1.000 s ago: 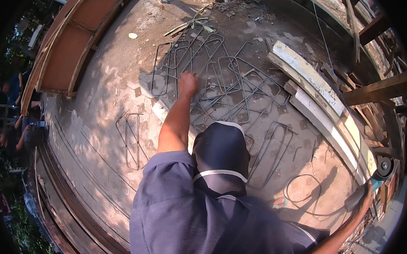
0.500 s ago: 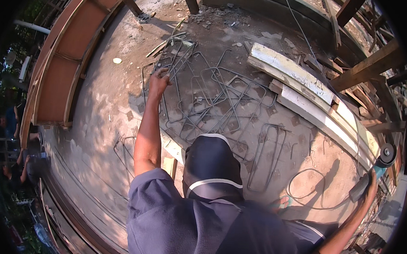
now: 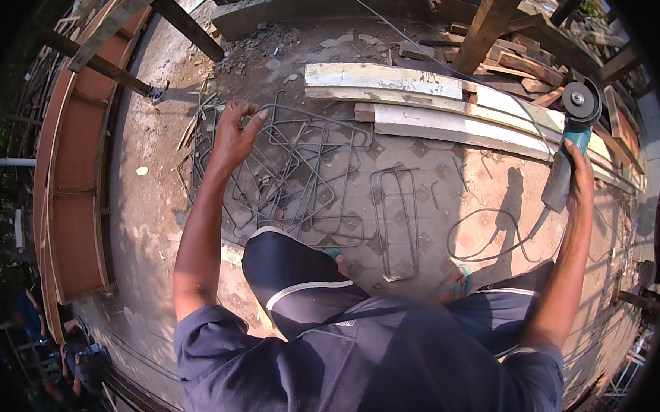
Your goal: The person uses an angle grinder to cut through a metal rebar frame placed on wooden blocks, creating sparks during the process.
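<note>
My left hand (image 3: pixel 237 130) is closed, thumb and fingers pinched at the corner of a bent steel rod frame, a stirrup (image 3: pixel 323 121). Below it lies a tangled pile of similar steel stirrups (image 3: pixel 290 178) on the tiled ground. Off to the right, my right hand (image 3: pixel 580 170) grips an angle grinder (image 3: pixel 559 173) with a teal and black body. Its round disc (image 3: pixel 579 100) points upward, away from me. A power cord (image 3: pixel 495 258) runs from the grinder's lower end and loops on the ground.
Long white-faced beams (image 3: pixel 431 122) lie beyond the pile, with scrap wood (image 3: pixel 527 67) behind them. A separate long stirrup (image 3: pixel 395 224) rests near my sandalled feet. At left stands a reddish wooden panel (image 3: pixel 79 215). Wooden posts (image 3: pixel 488 28) rise at the back.
The view has turned and shifted, bringing the grinder and both knees further in. My right arm is raised with the grinder. My left hand now pinches a stirrup at the pile.
</note>
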The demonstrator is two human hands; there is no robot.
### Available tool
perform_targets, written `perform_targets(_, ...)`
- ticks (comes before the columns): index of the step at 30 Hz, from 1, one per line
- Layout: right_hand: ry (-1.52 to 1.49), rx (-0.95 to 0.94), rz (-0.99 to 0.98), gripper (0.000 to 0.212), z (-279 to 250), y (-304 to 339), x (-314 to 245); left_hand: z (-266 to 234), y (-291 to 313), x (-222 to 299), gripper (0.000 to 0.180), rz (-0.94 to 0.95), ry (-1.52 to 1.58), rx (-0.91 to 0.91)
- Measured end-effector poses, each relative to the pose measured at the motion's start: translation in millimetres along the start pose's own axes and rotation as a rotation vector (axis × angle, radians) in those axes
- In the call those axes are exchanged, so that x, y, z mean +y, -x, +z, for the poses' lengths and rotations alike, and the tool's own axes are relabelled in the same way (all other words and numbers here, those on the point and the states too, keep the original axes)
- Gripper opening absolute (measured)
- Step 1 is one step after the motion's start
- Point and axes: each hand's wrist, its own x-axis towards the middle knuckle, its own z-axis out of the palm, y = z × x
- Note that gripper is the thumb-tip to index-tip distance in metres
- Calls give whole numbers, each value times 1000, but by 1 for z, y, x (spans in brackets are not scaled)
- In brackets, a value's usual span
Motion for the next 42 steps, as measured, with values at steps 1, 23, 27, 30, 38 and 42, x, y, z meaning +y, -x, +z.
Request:
perform_targets(1,-17,19,-7,51,-8,2,-2,23,-18,29,27,-252,365,-103)
perform_targets(23,-181,47,-2,52,-43,-6,2,310,-79,152,23,-1091,1563,129)
perform_targets(27,-156,40,-16,48,-50,0,7,359,-51,156,43,-1143,1512,200)
perform_targets(30,-134,8,2,49,-52,-5,6,359,-18,157,56,-1055,1341,134)
perform_targets(38,-221,54,29,50,-63,-14,17,356,103,287,53,-1112,523,-321)
perform_targets(42,-241,5,64,49,-47,-20,13,379,135,268,40,-876,263,-326)
